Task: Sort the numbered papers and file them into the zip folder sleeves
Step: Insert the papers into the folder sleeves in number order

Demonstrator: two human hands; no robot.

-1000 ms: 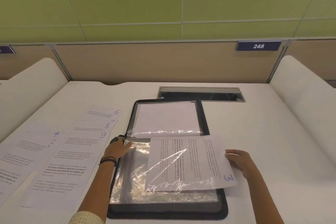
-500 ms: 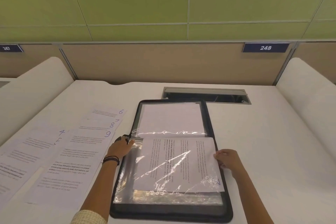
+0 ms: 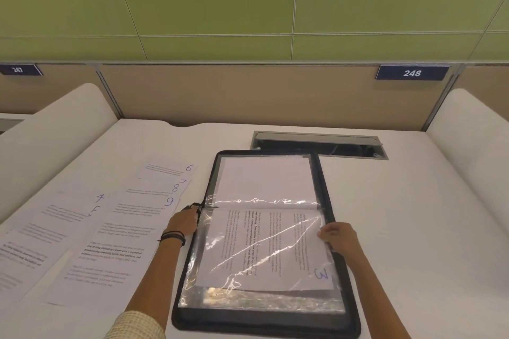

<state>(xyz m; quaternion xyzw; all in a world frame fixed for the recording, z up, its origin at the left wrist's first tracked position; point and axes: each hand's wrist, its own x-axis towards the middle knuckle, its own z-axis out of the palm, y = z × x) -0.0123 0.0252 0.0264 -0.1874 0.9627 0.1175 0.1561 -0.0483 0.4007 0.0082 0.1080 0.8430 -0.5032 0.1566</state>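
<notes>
**Sheet 3 nearly home in its sleeve – folder filing, mid-step**

So the zip folder (image 3: 345, 300) lies open flat in the middle of the tabletop (image 3: 413, 215), its bottom end close to the near edge and its spine running left to right. That layout makes sense, since both halves lie flat and the sleeve mouths face sideways where a hand can feed them.

The sheet marked 3 (image 3: 275, 245) sits inside the clear sleeve (image 3: 192, 270) on the near half, turned sideways so its number lands at the lower right. It looks almost fully in, with the plastic wrinkled and glaring across it.

The right hand (image 3: 340, 238) is at the folder's right rim with its fingers (image 3: 323, 234) pinched on the sheet's right edge, I'd guess to nudge it the last bit. The left hand (image 3: 183, 224) is over at the left rim by the zip pull. Its fingers are curled down on the sleeve's left edge, most likely to hold the plastic taut so the paper doesn't drag it along, though I can't see the grip itself.

The far half already shows a white filed sheet (image 3: 264, 179) under plastic, so I'd call this roughly a third done.

The rest wait toward the left edge of the tabletop, fanned so each number shows. One pile shows 6 to 9 (image 3: 154, 201) and another shows 4 and 5 (image 3: 57, 226). Handy, 4 is next and easy to grab.

Main risk I see is the sheet snagging on a crease and buckling
</notes>
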